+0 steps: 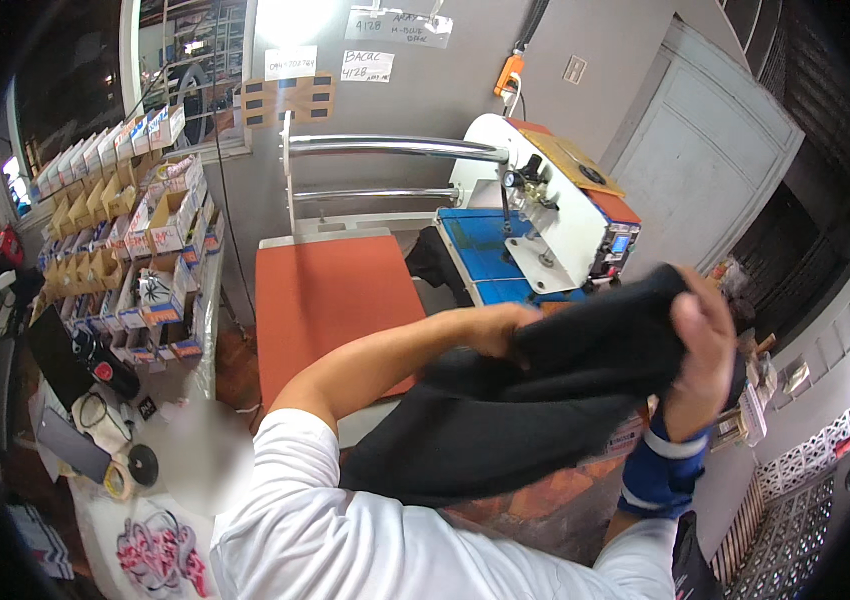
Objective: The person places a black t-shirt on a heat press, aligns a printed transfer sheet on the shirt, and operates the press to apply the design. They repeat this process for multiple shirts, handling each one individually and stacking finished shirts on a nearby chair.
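A large piece of black fabric (515,430), perhaps a garment, is held up in front of my body, slightly blurred. My left hand (500,332) grips it at its upper left, the fingers partly hidden in the cloth. My right hand (695,350) is closed on the raised right end of the fabric; a blue band is around that forearm. Behind the fabric stands a white heat press (575,240) with an orange pad (315,310) at the left and a blue platen (475,250) beside it, a dark cloth lying between them.
At the left are tiered cardboard bins (155,290), a dark bottle (105,365), tape rolls (143,465) and a table (95,530) with a printed sheet. A grey door (695,140) stands behind the press. Lattice blocks (795,520) and a railing are at the lower right.
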Demonstrator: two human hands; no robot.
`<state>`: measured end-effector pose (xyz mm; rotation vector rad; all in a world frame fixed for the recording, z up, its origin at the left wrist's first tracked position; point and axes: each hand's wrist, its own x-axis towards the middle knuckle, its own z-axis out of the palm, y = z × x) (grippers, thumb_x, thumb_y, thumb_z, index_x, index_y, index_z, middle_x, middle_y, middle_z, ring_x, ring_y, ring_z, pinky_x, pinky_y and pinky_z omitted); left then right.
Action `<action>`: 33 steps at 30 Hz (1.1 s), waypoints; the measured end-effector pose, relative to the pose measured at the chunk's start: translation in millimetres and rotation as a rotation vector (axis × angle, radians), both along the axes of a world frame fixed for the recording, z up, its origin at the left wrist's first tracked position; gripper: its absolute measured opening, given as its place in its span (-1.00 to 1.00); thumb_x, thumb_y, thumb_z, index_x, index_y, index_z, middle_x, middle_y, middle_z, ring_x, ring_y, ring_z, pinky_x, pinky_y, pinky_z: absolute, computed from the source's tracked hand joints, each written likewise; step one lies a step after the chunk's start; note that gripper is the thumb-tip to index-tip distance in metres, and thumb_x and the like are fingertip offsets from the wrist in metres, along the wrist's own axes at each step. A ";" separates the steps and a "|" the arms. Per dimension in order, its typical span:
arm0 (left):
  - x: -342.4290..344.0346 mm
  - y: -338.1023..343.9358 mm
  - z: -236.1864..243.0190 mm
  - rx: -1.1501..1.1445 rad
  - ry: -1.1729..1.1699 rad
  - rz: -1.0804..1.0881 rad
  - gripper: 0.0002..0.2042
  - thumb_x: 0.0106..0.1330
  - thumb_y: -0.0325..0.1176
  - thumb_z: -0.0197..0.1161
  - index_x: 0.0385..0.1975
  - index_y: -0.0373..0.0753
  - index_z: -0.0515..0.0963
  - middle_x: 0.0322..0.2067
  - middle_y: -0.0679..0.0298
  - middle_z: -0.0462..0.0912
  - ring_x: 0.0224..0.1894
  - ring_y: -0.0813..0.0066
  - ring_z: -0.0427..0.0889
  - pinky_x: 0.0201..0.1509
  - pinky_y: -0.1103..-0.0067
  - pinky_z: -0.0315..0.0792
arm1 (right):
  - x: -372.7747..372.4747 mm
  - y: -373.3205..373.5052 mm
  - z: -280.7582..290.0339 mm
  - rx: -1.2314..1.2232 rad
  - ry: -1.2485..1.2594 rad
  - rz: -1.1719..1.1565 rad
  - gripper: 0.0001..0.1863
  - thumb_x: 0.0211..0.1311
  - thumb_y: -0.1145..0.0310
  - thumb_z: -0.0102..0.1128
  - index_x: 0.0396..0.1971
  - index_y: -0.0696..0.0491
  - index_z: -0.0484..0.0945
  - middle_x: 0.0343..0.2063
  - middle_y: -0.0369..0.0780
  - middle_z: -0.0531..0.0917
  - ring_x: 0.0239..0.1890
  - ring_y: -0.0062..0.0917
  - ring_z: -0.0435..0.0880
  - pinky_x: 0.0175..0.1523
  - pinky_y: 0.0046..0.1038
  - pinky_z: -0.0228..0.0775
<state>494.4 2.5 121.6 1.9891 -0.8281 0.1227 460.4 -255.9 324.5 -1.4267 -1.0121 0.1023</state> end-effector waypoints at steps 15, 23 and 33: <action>-280.0 -0.4 -31.6 -0.107 0.096 0.924 -0.63 0.02 -0.48 0.58 -0.22 -0.29 0.54 -0.32 0.26 0.57 -0.15 0.40 0.58 -0.07 0.50 0.47 | 102.8 -147.2 -156.7 -0.532 -0.140 -0.235 -0.82 0.13 0.56 0.33 -0.24 0.25 0.69 -0.38 -0.23 0.74 -0.29 -0.57 0.66 -0.10 -0.48 0.47; -420.5 -10.3 -71.1 0.109 0.391 1.569 -0.78 -0.02 -0.59 0.50 -0.34 -0.34 0.68 -0.38 0.18 0.69 -0.28 0.30 0.69 -0.12 0.46 0.51 | 60.8 -54.7 -327.1 -0.749 0.061 -0.149 -0.71 0.06 0.71 0.15 -0.25 0.19 0.78 -0.42 -0.21 0.79 -0.39 -0.62 0.68 -0.24 -0.55 0.49; -446.9 48.4 -84.1 -0.359 0.013 1.736 -0.85 0.13 -0.68 0.38 -0.31 -0.35 0.72 -0.36 0.27 0.72 -0.30 0.55 0.65 -0.16 0.60 0.52 | 81.1 36.7 -257.5 -0.621 -0.028 -0.072 -0.77 0.14 0.65 0.08 -0.27 0.19 0.70 -0.37 -0.23 0.72 -0.25 -0.53 0.70 -0.10 -0.48 0.52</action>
